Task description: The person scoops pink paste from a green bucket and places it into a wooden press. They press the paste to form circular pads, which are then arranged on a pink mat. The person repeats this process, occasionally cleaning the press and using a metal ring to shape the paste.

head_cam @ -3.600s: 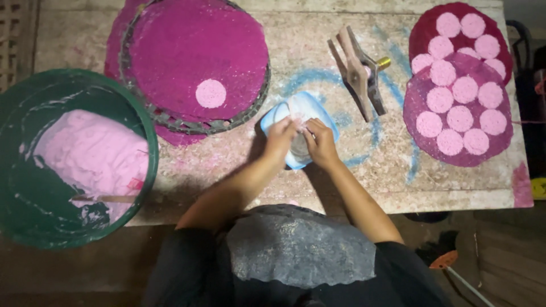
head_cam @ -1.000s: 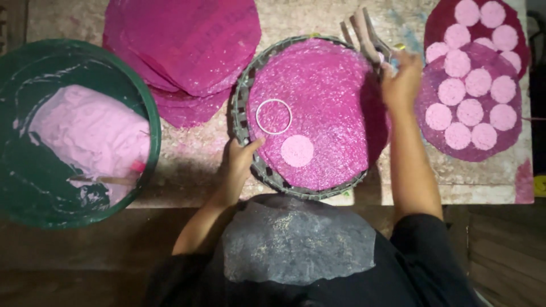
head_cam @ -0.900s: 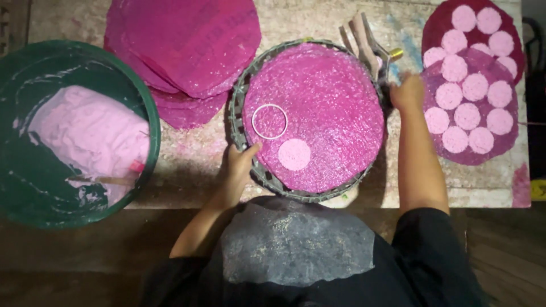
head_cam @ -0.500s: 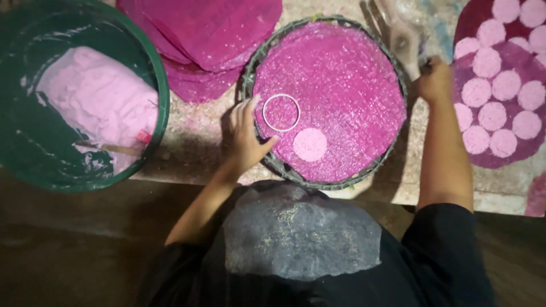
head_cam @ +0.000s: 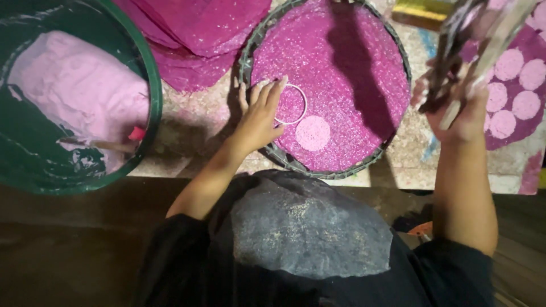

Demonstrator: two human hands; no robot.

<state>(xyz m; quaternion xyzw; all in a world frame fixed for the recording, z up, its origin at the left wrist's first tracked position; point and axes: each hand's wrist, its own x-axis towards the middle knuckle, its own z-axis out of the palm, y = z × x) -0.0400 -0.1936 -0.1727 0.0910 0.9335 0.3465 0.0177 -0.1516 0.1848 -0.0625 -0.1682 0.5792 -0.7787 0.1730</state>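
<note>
The person leans over the desk with both arms out. The left hand lies flat, fingers spread and loose, on the near left part of a round magenta mat that sits in a dark woven tray; its fingertips touch a thin white ring pressed onto the mat, and it clasps nothing. Just beside the ring, toward the near edge of the desk, a pale pink disc lies on the same mat.

The right hand is raised above the right side of the desk, its grip closed around a wooden clamp-like tool, which is blurred and points up toward the far edge. Under and beyond it, at the right edge, another magenta mat carries rows of pale pink discs.

At the left edge stands a big green basin holding a pale pink dough-like mass, with a stick with a pink tip resting in it. Between the basin and the tray, toward the far edge, several magenta sheets lie stacked and overlapping
</note>
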